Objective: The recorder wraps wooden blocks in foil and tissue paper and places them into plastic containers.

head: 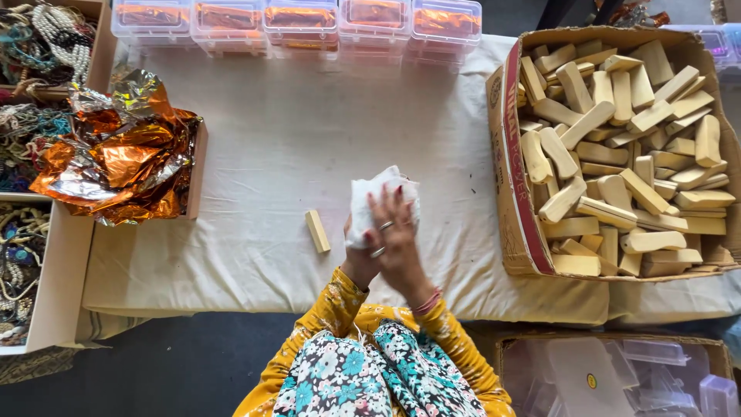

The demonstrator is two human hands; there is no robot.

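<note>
We see both hands clasped round a white cloth: right hand (397,235) on top, left hand (356,259) beneath. A wooden block (317,231) lies just left, long axis pointing away.

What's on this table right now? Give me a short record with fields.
hands: right hand lies over left hand, both on a white tissue
beside hands: one wooden block on the cloth
right side: cardboard box full of wooden blocks
left side: orange foil, trays of beads
far edge: clear plastic cases
</note>
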